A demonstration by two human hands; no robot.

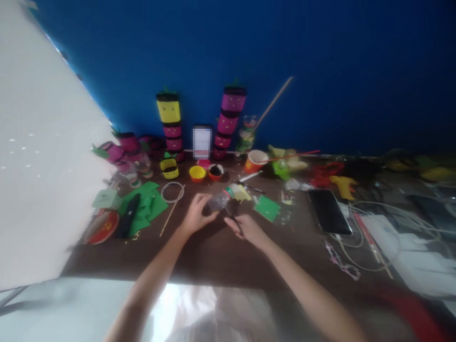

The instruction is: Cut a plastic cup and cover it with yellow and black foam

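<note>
Left fingers [204,196] clasp a clear, green-banded plastic bottle [218,202]; right fingers [231,223] grip a slim dark tool [235,222]

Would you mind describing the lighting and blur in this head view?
Head view: the white wall at left is bright, the blue wall darker; the right end of the table looks smeared; the upright screen is pixelated; the bottle in the left hand is softly blurred.

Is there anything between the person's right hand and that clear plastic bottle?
Only the slim dark tool held in the right hand, which points toward the clear plastic bottle; blur hides whether its tip touches. The left hand grips the bottle from the other side, so it isn't in between.
</note>
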